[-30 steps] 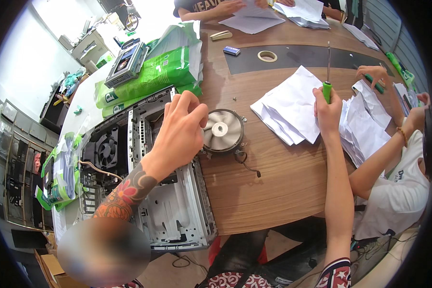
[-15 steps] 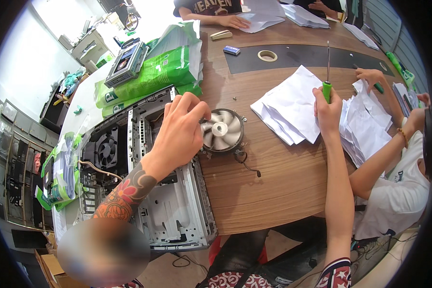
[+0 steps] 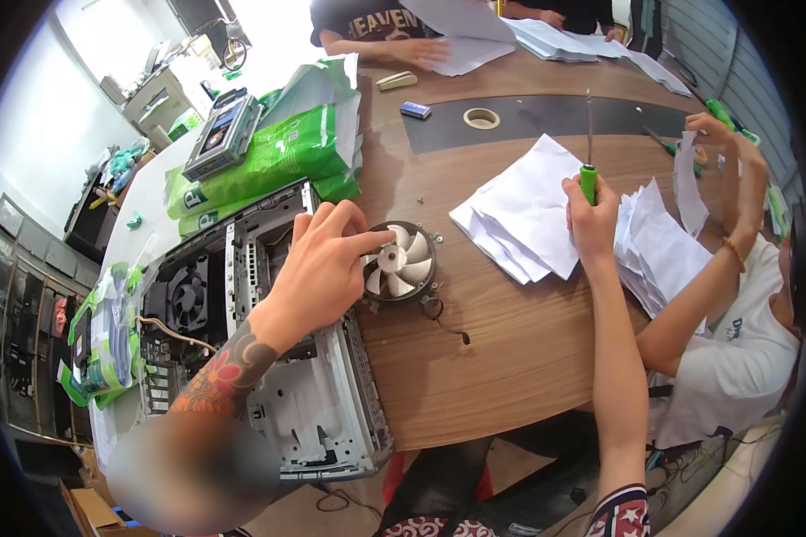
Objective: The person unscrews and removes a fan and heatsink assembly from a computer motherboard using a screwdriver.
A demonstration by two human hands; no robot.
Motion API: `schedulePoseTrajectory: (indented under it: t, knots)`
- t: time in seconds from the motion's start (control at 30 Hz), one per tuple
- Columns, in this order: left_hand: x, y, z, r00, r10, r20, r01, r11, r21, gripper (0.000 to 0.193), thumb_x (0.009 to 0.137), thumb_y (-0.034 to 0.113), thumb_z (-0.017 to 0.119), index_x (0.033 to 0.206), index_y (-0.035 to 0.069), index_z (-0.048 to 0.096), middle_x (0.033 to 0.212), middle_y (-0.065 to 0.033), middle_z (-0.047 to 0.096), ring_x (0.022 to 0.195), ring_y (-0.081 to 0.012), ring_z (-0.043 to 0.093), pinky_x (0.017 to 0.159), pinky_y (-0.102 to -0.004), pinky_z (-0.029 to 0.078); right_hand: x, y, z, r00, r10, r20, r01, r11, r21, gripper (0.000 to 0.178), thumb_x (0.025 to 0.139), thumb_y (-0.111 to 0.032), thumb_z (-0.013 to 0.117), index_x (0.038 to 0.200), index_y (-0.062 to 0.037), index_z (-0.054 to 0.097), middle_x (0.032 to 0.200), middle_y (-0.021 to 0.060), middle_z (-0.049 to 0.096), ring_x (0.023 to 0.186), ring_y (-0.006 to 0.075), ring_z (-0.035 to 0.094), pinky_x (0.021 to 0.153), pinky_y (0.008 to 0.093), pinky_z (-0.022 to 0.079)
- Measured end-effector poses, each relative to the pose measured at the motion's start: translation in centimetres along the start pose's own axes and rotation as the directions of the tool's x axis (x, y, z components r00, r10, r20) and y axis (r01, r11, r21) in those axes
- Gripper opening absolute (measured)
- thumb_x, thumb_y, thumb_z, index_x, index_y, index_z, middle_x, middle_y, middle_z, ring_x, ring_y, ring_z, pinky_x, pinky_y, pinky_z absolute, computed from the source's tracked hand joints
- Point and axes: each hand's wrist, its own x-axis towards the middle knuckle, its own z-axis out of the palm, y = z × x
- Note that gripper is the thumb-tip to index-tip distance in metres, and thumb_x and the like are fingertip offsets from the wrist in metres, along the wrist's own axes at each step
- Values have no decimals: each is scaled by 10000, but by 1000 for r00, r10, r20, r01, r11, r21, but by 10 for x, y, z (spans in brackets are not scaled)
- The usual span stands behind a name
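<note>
My left hand (image 3: 318,259) reaches over the edge of an opened computer case (image 3: 318,394). Its index finger stretches out onto the pale blades of a round cooling fan (image 3: 407,273), near the hub; the other fingers are loosely bent and the thumb is hidden. The fan lies on the wooden table beside the case, its short black cable (image 3: 448,329) trailing toward me. In my right hand (image 3: 593,219) is a screwdriver (image 3: 588,183) with a green handle, shaft pointing up, held above a stack of white paper (image 3: 524,215).
A green plastic package (image 3: 260,161) with a metal drive unit (image 3: 227,134) on it lies behind the case. Tape roll (image 3: 481,118), small blue box (image 3: 415,110) and stapler-like object (image 3: 396,81) sit farther back. A co-worker's arm (image 3: 703,286) is close on the right; others handle papers opposite.
My left index finger has straightened from the fan's rim onto its blades, which look sharper now. The view has shifted slightly. The co-worker on the right has raised a paper strip.
</note>
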Motion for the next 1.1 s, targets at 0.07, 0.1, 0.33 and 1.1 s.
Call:
schedulePoseTrajectory:
  t: [0.07, 0.1, 0.33, 1.1]
  knots:
    - [-1, -1, -2, 1000, 6, 14, -6, 1000, 0, 503, 763, -91, 482, 1144, 127, 726, 998, -71, 543, 967, -241, 508, 907, -353, 356, -2, -6, 2, 1000, 23, -2, -23, 1000, 7, 170, 871, -157, 668, 782, -46, 576, 608, -34, 484, 507, 51, 422, 469, 244, 328]
    - [0, -1, -3, 1000, 9, 12, -9, 1000, -2, 503, 763, -91, 482, 1144, 127, 726, 998, -71, 543, 967, -241, 508, 907, -353, 356, -1, -8, 1, 999, 49, 1, -49, 999, 18, 170, 870, -155, 667, 780, -45, 574, 609, -34, 483, 511, 50, 420, 472, 245, 328]
    - [2, 2, -1, 1000, -4, -12, 4, 1000, -20, 561, 732, -109, 475, 1198, 131, 676, 1052, -115, 524, 1022, -278, 482, 902, -366, 356, 1, 2, -1, 1000, 4, -11, -4, 1000, -7, 166, 864, -164, 670, 786, -50, 578, 601, -38, 479, 505, 47, 419, 468, 245, 327]
    - [20, -37, -44, 901, -198, -387, 93, 957, -275, 157, 853, -36, 491, 897, -5, 638, 862, -162, 643, 850, -322, 617, 805, -384, 468, 0, 4, -8, 1000, 13, -28, -13, 1000, -9, 165, 866, -169, 685, 805, -45, 594, 590, -20, 513, 444, 56, 446, 422, 239, 336]
